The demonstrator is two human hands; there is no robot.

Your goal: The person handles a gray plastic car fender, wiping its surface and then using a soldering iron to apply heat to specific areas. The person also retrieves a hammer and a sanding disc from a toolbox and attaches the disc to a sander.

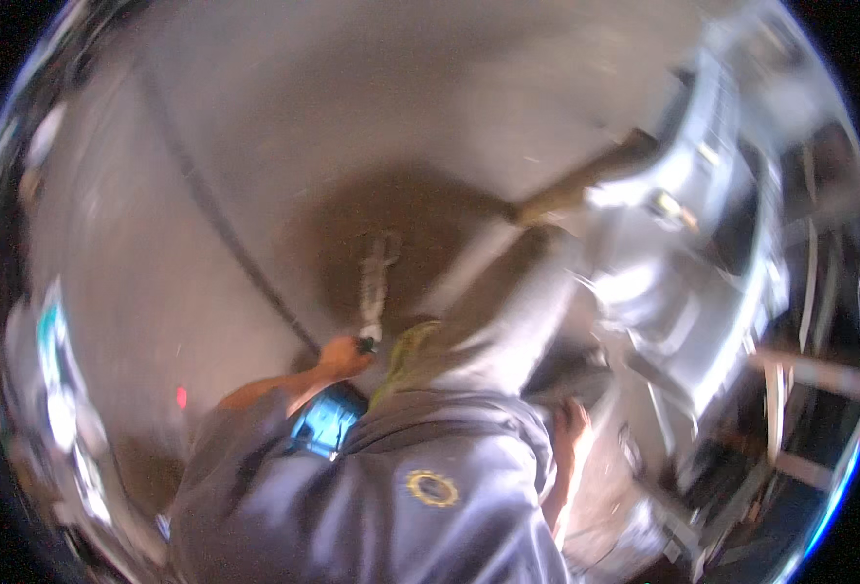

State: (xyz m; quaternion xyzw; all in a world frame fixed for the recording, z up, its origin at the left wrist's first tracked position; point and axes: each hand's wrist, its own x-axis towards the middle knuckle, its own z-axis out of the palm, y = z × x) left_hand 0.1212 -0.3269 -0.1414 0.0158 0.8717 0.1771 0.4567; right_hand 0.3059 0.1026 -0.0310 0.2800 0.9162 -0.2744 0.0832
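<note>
My left hand point(347, 358) is closed around the near end of a long pale metal tool point(373, 282), whose far end looks like a loop or jaw. Blur hides its exact kind. The tool points away from me over the brown floor, within a dark shadow. Low on the right, beside my thigh, hangs my right hand point(574, 423); its fingers are smeared, and I see nothing clearly held in it. A large silvery metal part point(673, 263) with curved, stepped surfaces stands to the right of my leg.
A dark cable or line point(225, 234) crosses the floor from upper left toward my left hand. Something bright blue point(328, 423) shows below my left forearm. Brown frame-like bars point(814, 375) stand at the far right. Blurred pale objects point(60, 409) line the left rim.
</note>
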